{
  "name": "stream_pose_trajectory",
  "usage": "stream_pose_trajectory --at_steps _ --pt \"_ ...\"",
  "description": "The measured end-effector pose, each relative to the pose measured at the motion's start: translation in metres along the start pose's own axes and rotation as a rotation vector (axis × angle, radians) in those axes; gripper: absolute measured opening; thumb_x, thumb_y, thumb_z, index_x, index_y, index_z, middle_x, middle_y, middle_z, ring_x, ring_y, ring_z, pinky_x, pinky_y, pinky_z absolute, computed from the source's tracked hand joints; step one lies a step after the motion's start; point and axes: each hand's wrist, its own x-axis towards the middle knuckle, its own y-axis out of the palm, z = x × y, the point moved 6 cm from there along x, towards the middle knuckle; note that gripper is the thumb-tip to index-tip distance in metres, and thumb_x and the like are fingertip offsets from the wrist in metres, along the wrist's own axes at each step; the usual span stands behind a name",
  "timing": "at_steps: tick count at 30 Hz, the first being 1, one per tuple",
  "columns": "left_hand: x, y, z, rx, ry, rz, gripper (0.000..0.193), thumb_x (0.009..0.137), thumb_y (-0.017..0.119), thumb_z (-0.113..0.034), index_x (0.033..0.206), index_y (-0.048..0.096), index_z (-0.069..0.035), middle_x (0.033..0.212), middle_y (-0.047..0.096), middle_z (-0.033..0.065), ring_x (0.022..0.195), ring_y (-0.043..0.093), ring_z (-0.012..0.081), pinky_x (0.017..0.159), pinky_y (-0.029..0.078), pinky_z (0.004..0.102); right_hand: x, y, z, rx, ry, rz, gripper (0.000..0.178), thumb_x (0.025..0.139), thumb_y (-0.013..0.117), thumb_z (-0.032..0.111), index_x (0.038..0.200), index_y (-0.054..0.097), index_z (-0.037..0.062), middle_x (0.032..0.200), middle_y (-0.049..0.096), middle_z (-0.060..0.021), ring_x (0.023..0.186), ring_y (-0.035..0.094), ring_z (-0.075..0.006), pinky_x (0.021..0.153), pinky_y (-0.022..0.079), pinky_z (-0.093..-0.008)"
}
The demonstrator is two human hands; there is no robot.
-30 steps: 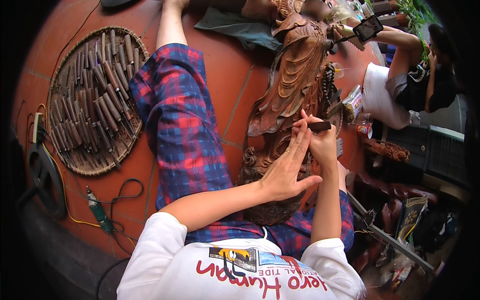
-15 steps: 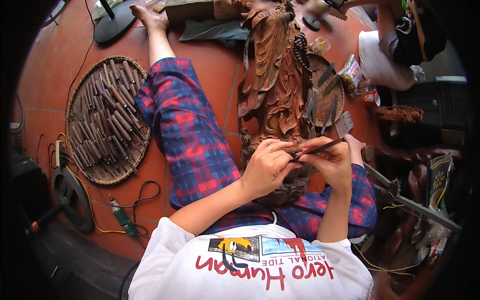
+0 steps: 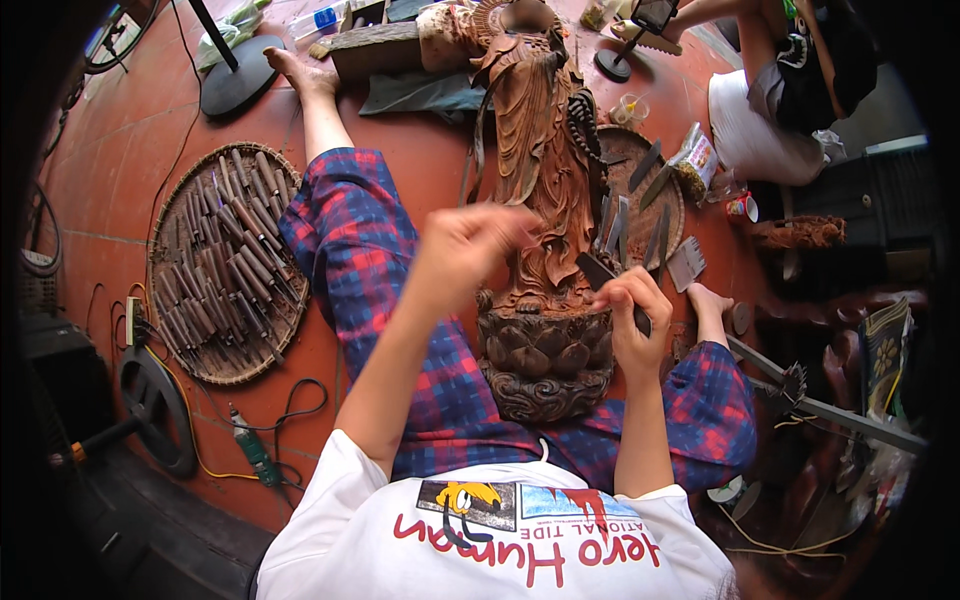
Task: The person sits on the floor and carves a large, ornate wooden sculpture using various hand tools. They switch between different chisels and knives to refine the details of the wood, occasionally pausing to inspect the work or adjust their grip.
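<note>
A carved wooden statue (image 3: 545,170) in flowing robes lies between my legs, its lotus-petal base (image 3: 545,350) nearest me. My right hand (image 3: 640,310) is closed around a dark flat strip-like tool (image 3: 597,270), beside the right side of the statue's base. One end of the tool points up and left; its other dark end shows below my fingers. My left hand (image 3: 465,255) is raised over the left side of the statue, apart from it. Motion smears its fingers, and whether they hold anything does not show.
At left lies a round woven tray (image 3: 165,340) full of wooden-handled carving tools, with a green power tool (image 3: 252,450) and cords below. Right of the statue, another tray (image 3: 630,150) holds flat blades near a wide brush (image 3: 686,263). Another person (image 3: 770,130) sits at upper right.
My hands, together at the statue's base before, have separated. The left has risen up and left; the right has closed around the dark tool and turned it. The lotus base is now uncovered.
</note>
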Motion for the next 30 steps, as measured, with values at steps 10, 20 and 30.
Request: stream_pose_trajectory --at_steps 10,20,30 --pt "0.022 -0.284 0.149 1.105 -0.686 -0.609 0.103 0.081 0.066 -0.065 0.161 0.011 -0.030 0.141 0.040 0.0387 0.120 0.055 0.0538 0.102 0.045 0.0553 0.056 0.046 -0.012 -0.352 -0.118 0.127 0.019 0.074 0.084 0.007 0.087 0.074 -0.0011 0.097 0.062 -0.0119 0.083 0.065 -0.0235 0.073 0.051 -0.0339" --pt "0.034 -0.279 0.138 1.250 -0.854 -0.594 0.104 0.085 0.066 -0.062 0.161 0.008 -0.023 0.143 0.036 0.0431 0.118 0.058 0.0499 0.096 0.050 0.0515 0.078 0.085 -0.030 -0.348 -0.213 0.132 0.026 0.079 0.078 0.003 0.078 0.053 -0.0019 0.085 0.062 -0.0135 0.068 0.062 -0.0243 0.064 0.050 -0.0322" --pt "0.034 -0.275 0.138 1.311 -0.837 -0.621 0.102 0.085 0.064 -0.064 0.161 0.011 -0.022 0.135 0.044 0.0378 0.114 0.061 0.0468 0.093 0.051 0.0521 0.085 0.086 -0.025 -0.322 -0.136 0.123 0.025 0.079 0.071 -0.003 0.072 0.047 -0.0031 0.068 0.050 -0.0099 0.059 0.055 -0.0212 0.058 0.044 -0.0302"
